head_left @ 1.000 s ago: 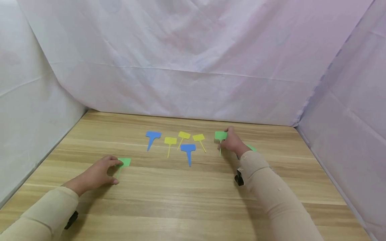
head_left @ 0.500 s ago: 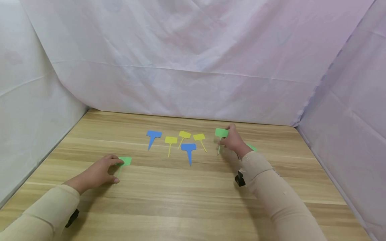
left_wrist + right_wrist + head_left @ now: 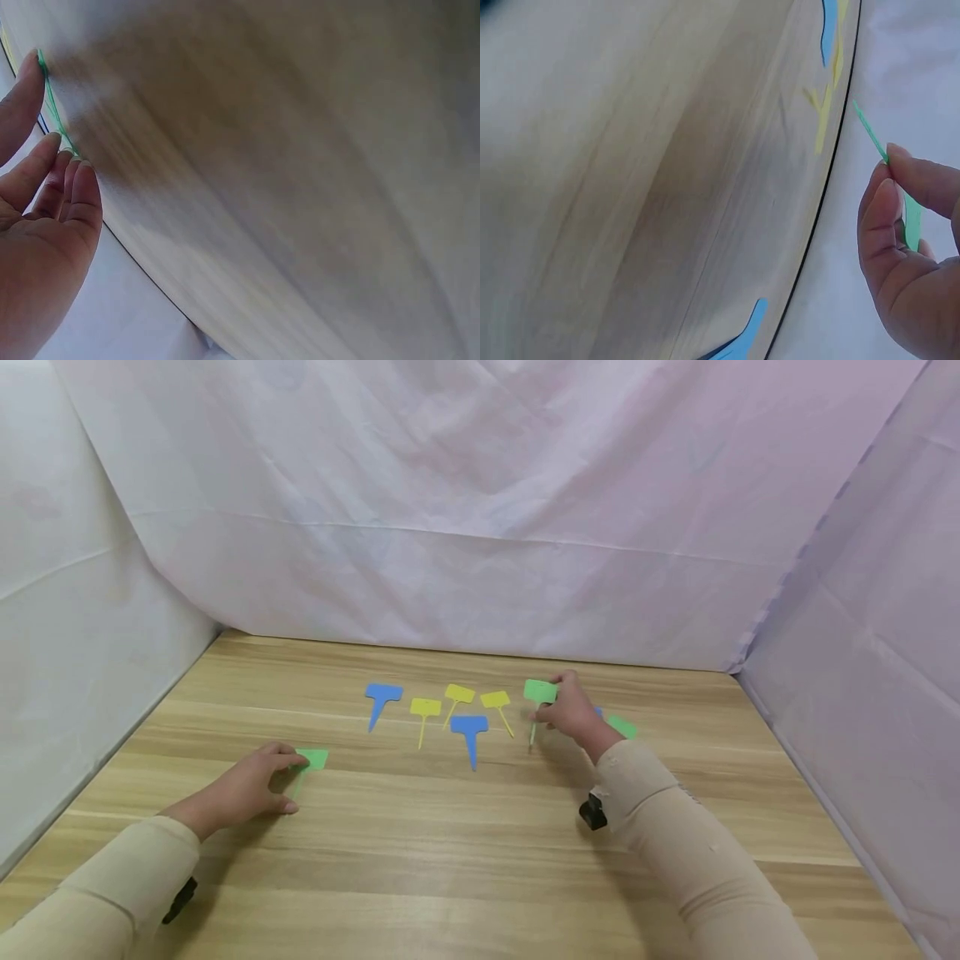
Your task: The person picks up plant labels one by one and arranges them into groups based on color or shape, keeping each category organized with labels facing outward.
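T-shaped plastic plant labels lie about the table. My left hand (image 3: 247, 785) rests its fingertips on the head of a green plant label (image 3: 317, 759) lying flat at the left, with the thumb near its stem tip. At the right, my right hand (image 3: 573, 710) pinches the stem of a second green plant label (image 3: 540, 691) between thumb and fingers; in the right wrist view the stem (image 3: 870, 130) sticks out beyond the fingertips. Between the hands are two blue plant labels, one (image 3: 384, 692) farther left and one (image 3: 469, 725) nearer, and yellow ones (image 3: 425, 707).
Behind the right wrist another green label (image 3: 622, 727) and a bit of a blue one (image 3: 597, 712) show, both partly hidden. The wood-grain table (image 3: 420, 877) is bounded by white cloth (image 3: 480, 585) at the back and both sides.
My right hand has lifted its green label slightly and shifted left toward the yellow ones. Part of the blue label behind that wrist has come into sight. The left hand stays in place.
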Demonstrator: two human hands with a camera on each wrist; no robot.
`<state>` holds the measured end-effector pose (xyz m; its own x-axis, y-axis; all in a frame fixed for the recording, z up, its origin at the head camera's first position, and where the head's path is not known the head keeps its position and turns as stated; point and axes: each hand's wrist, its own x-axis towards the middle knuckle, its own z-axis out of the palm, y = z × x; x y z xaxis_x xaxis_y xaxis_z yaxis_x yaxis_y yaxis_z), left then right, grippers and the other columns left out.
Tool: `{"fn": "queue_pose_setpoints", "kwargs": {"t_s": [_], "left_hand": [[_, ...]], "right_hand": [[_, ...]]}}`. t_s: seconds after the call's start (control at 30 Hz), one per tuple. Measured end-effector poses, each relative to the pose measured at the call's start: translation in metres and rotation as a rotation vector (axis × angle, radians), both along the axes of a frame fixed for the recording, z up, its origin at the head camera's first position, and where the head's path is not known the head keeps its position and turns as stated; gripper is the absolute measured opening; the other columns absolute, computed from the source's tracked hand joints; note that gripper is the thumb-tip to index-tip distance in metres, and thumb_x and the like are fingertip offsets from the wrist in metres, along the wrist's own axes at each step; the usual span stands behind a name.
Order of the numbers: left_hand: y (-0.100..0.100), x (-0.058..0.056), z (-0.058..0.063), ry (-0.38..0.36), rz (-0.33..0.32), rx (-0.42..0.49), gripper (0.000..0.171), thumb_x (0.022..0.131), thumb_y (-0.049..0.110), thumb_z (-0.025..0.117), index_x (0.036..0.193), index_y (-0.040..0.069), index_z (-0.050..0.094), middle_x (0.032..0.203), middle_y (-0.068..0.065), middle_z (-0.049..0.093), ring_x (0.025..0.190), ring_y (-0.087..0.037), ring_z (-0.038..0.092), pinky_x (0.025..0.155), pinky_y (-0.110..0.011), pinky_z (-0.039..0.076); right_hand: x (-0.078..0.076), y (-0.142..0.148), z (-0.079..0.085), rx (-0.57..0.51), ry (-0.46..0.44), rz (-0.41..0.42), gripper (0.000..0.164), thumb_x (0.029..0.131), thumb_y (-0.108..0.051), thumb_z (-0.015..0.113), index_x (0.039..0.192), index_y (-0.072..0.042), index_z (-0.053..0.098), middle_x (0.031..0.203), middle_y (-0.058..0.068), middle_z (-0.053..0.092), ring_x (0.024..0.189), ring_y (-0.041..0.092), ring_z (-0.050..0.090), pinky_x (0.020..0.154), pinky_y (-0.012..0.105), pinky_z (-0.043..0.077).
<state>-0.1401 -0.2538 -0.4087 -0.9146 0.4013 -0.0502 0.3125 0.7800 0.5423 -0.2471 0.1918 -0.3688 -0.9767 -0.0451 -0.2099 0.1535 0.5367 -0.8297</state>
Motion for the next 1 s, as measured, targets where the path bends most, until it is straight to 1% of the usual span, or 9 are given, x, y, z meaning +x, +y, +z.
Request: {"fn": "queue_pose_setpoints", "kwargs": {"t_s": [0.17, 0.33, 0.47, 0.7, 0.9, 1.0], "left_hand": [[0.000, 0.000, 0.000, -0.008, 0.005, -0.002, 0.064, 0.070, 0.015, 0.085, 0.122, -0.011, 0.057, 0.122, -0.031, 0.049, 0.113, -0.051, 0.048, 0.092, -0.063, 0.041], [-0.001, -0.001, 0.000, -0.015, 0.006, -0.004, 0.065, 0.070, 0.015, 0.085, 0.122, -0.011, 0.056, 0.122, -0.031, 0.048, 0.113, -0.052, 0.048, 0.092, -0.063, 0.041], [0.000, 0.000, 0.000, -0.010, 0.003, -0.004, 0.064, 0.070, 0.015, 0.085, 0.122, -0.011, 0.056, 0.122, -0.031, 0.048, 0.113, -0.052, 0.048, 0.092, -0.063, 0.041], [0.004, 0.002, 0.003, -0.002, -0.003, -0.005, 0.063, 0.071, 0.014, 0.084, 0.121, -0.012, 0.057, 0.119, -0.028, 0.050, 0.112, -0.050, 0.049, 0.092, -0.062, 0.042], [0.004, 0.004, 0.004, 0.005, -0.003, -0.004, 0.061, 0.071, 0.012, 0.084, 0.120, -0.012, 0.057, 0.119, -0.029, 0.051, 0.112, -0.051, 0.049, 0.091, -0.062, 0.042], [0.005, 0.005, 0.005, 0.003, -0.003, -0.001, 0.062, 0.071, 0.012, 0.084, 0.121, -0.012, 0.057, 0.119, -0.029, 0.051, 0.112, -0.051, 0.049, 0.091, -0.063, 0.042]], "right_hand": [[0.004, -0.008, 0.003, -0.020, 0.013, 0.004, 0.075, 0.084, 0.005, 0.069, 0.141, 0.002, 0.020, 0.092, 0.012, 0.051, 0.078, 0.017, 0.052, 0.069, 0.030, 0.052], [0.008, -0.015, 0.005, -0.032, 0.017, -0.002, 0.074, 0.085, 0.004, 0.069, 0.140, 0.001, 0.021, 0.098, 0.017, 0.055, 0.078, 0.019, 0.055, 0.069, 0.031, 0.053], [0.012, -0.019, 0.007, -0.026, 0.023, -0.008, 0.072, 0.085, 0.004, 0.070, 0.139, 0.000, 0.023, 0.099, 0.018, 0.056, 0.081, 0.021, 0.058, 0.070, 0.033, 0.054], [0.018, -0.029, 0.007, -0.046, 0.044, 0.011, 0.066, 0.083, 0.006, 0.070, 0.133, -0.001, 0.027, 0.091, 0.014, 0.057, 0.079, 0.020, 0.056, 0.066, 0.031, 0.052], [0.024, -0.037, 0.009, -0.044, 0.040, 0.021, 0.065, 0.084, 0.004, 0.070, 0.132, -0.004, 0.027, 0.094, 0.016, 0.059, 0.082, 0.021, 0.059, 0.067, 0.031, 0.052], [0.027, -0.041, 0.011, -0.053, 0.043, 0.025, 0.066, 0.084, 0.005, 0.070, 0.132, -0.004, 0.027, 0.094, 0.017, 0.060, 0.082, 0.022, 0.059, 0.066, 0.031, 0.052]]}}
